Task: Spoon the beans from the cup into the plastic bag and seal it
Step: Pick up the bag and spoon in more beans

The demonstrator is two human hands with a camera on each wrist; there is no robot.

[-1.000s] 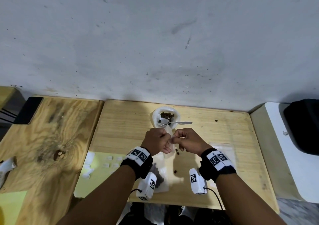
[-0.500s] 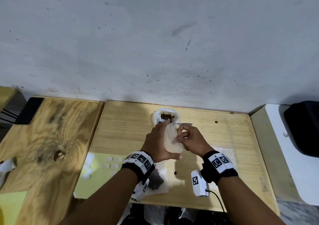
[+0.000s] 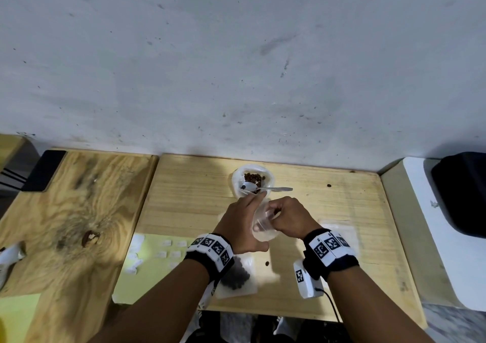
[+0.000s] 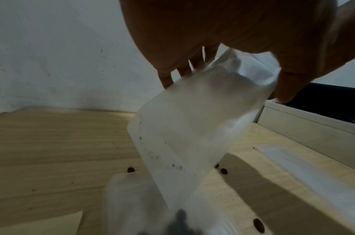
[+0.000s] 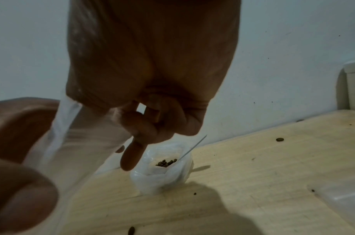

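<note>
**Empty bag held between both hands**

The plastic bag [image 3: 263, 224] hangs above the table [image 3: 189, 198], mouth held open. The left hand [image 3: 240, 225] wraps it from 9 o'clock; the right hand [image 3: 290, 220] pinches its rim at 3 o'clock. At 12 o'clock stands the cup [image 3: 252, 182], beans [image 3: 253, 177] and spoon [image 3: 265, 188] inside.

A: The plastic bag [image 3: 263, 224] between the hands is thin, frosted film, creased near its top.
B: And the counter [image 3: 194, 198] under them?
A: Pale wood, matt, with fine straight grain.
B: Beyond the fingers?
A: A cup [image 3: 252, 181] in crinkled white plastic, dull brown beans [image 3: 253, 177] inside, and a shiny metal spoon [image 3: 265, 188]. The wall [image 3: 236, 66] behind is rough, matt, speckled.
</note>
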